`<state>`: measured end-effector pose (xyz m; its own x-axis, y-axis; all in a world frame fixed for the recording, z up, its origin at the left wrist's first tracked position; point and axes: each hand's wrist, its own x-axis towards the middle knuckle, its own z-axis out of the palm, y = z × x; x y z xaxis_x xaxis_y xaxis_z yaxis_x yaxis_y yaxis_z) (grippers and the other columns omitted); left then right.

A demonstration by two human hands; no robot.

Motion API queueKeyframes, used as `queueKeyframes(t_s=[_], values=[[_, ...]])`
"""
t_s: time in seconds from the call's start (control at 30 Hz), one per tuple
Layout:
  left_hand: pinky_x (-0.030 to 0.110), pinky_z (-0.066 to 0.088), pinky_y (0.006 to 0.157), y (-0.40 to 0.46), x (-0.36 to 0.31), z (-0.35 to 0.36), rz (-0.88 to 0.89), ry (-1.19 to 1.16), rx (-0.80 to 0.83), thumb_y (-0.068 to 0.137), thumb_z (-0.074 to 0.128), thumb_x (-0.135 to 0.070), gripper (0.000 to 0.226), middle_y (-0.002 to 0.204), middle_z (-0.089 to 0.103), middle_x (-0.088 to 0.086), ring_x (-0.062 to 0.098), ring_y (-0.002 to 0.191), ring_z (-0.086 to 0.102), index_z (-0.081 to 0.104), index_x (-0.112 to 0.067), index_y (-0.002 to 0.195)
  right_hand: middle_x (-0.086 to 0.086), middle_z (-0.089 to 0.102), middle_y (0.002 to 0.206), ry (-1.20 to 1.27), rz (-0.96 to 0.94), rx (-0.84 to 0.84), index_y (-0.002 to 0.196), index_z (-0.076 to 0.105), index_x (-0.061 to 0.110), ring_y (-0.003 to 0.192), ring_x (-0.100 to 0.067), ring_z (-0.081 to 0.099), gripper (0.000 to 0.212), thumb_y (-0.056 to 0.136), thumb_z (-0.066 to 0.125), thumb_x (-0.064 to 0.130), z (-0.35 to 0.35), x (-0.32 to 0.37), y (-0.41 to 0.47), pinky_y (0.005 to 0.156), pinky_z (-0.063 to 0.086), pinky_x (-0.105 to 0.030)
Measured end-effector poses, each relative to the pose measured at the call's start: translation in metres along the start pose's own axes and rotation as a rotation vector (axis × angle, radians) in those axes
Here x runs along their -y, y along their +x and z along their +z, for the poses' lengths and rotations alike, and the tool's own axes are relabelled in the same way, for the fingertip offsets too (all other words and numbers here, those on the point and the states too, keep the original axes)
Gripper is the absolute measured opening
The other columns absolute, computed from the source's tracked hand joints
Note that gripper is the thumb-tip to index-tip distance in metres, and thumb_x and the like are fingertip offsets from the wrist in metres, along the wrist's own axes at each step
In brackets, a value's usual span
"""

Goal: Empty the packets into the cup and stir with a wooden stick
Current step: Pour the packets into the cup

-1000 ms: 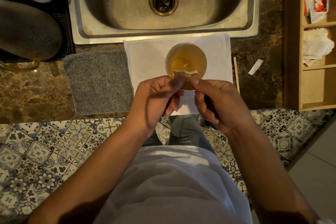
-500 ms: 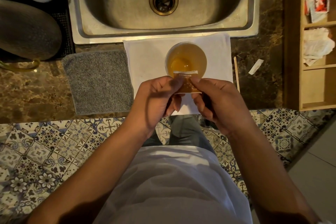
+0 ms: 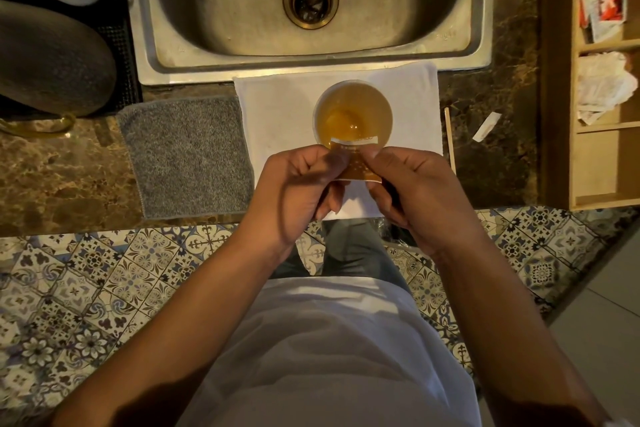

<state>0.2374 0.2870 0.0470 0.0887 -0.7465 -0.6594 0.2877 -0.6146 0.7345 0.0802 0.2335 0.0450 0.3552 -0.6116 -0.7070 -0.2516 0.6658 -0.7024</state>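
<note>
A white cup [image 3: 353, 114] with amber liquid stands on a white cloth [image 3: 277, 107] in front of the sink. Just below its near rim I hold a small brown packet [image 3: 356, 159] with a white top strip. My left hand [image 3: 298, 191] pinches the packet's left top corner and my right hand [image 3: 415, 194] pinches its right top corner. A wooden stick [image 3: 449, 139] lies on the counter right of the cloth. More packets [image 3: 604, 3] sit in the top slot of a wooden organiser.
A steel sink [image 3: 311, 7] lies behind the cup. A grey cloth [image 3: 187, 156] lies left of the white one. A torn white strip [image 3: 486, 126] lies by the stick. The wooden organiser [image 3: 588, 166] stands at the right, with crumpled wrappers [image 3: 602, 87] in its middle slot.
The packet has been drawn a little toward me and more of its brown face shows between my fingers. Both hands have kept their pinch on it.
</note>
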Motion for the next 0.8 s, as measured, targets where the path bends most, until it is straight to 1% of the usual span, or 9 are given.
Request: queueKeyframes(t_s=[0.1,0.2,0.23,0.3,0.37,0.47,0.57,0.7,0.8], values=[[0.027,0.027,0.046,0.000,-0.003,0.001,-0.028,-0.014,-0.005,0.101,0.053,-0.016,0.035,0.045,0.051,0.001,0.017,0.042,0.031,0.058,-0.007,0.068,0.001,0.042,0.047,-0.020,-0.016,0.029,0.076,0.061,-0.005,0.040,-0.008,0.032,0.043,0.105,0.053,0.026,-0.001,-0.002,0.001,0.040,0.030,-0.017],[0.026,0.028,0.045,0.001,-0.006,0.001,-0.026,0.008,0.004,0.101,0.054,-0.017,0.033,0.046,0.052,0.001,0.017,0.043,0.032,0.061,0.004,0.076,0.006,0.039,0.046,-0.007,0.005,0.040,0.088,0.060,-0.015,0.041,-0.007,0.029,0.043,0.104,0.052,0.025,-0.002,-0.001,0.002,0.040,0.028,-0.017],[0.026,0.029,0.045,0.001,-0.006,0.001,-0.021,0.017,0.003,0.101,0.054,-0.017,0.033,0.046,0.052,0.001,0.017,0.043,0.033,0.060,0.002,0.074,0.005,0.039,0.046,0.000,0.013,0.034,0.084,0.059,-0.011,0.040,-0.008,0.029,0.044,0.104,0.053,0.027,-0.002,0.001,0.002,0.040,0.028,-0.018],[0.026,0.029,0.045,0.001,-0.007,0.002,-0.028,0.019,0.001,0.100,0.053,-0.016,0.035,0.046,0.053,0.001,0.017,0.042,0.034,0.058,-0.007,0.067,0.001,0.042,0.047,0.021,0.027,0.010,0.069,0.059,0.005,0.038,-0.009,0.032,0.046,0.103,0.052,0.035,-0.002,0.005,0.000,0.040,0.030,-0.019],[0.027,0.030,0.045,0.000,-0.008,0.002,-0.039,0.013,0.007,0.101,0.052,-0.014,0.035,0.046,0.054,0.001,0.017,0.042,0.034,0.058,-0.009,0.066,-0.002,0.049,0.048,0.015,0.025,-0.015,0.063,0.059,0.013,0.038,-0.010,0.038,0.049,0.104,0.051,0.039,-0.001,0.008,-0.001,0.041,0.033,-0.020],[0.028,0.028,0.046,0.000,-0.009,0.003,-0.056,0.017,0.033,0.100,0.053,-0.015,0.030,0.045,0.054,0.002,0.016,0.041,0.034,0.061,-0.004,0.073,-0.005,0.056,0.053,-0.052,-0.022,0.000,0.069,0.064,0.013,0.039,-0.010,0.043,0.043,0.106,0.051,0.031,0.000,0.008,-0.001,0.043,0.037,-0.020],[0.029,0.027,0.047,-0.002,-0.012,0.005,-0.053,0.033,0.041,0.100,0.054,-0.017,0.031,0.047,0.054,0.004,0.018,0.043,0.034,0.060,-0.003,0.074,-0.003,0.052,0.049,-0.034,-0.026,0.003,0.068,0.061,0.011,0.038,-0.008,0.041,0.041,0.105,0.052,0.023,-0.001,0.010,0.001,0.042,0.035,-0.020],[0.028,0.030,0.048,-0.003,-0.018,0.009,-0.046,0.039,0.025,0.102,0.052,-0.026,0.040,0.050,0.054,0.007,0.020,0.046,0.036,0.060,-0.008,0.068,-0.005,0.050,0.049,-0.027,-0.028,0.002,0.068,0.061,0.010,0.038,-0.010,0.039,0.043,0.105,0.052,0.028,-0.002,0.016,0.001,0.042,0.035,-0.021],[0.029,0.030,0.047,-0.002,-0.020,0.010,-0.024,0.057,0.006,0.103,0.049,-0.021,0.041,0.048,0.053,0.004,0.019,0.045,0.036,0.059,-0.009,0.066,-0.010,0.051,0.053,-0.027,-0.012,0.015,0.071,0.063,0.006,0.039,-0.013,0.039,0.046,0.105,0.052,0.036,-0.003,0.019,0.001,0.042,0.034,-0.023]])
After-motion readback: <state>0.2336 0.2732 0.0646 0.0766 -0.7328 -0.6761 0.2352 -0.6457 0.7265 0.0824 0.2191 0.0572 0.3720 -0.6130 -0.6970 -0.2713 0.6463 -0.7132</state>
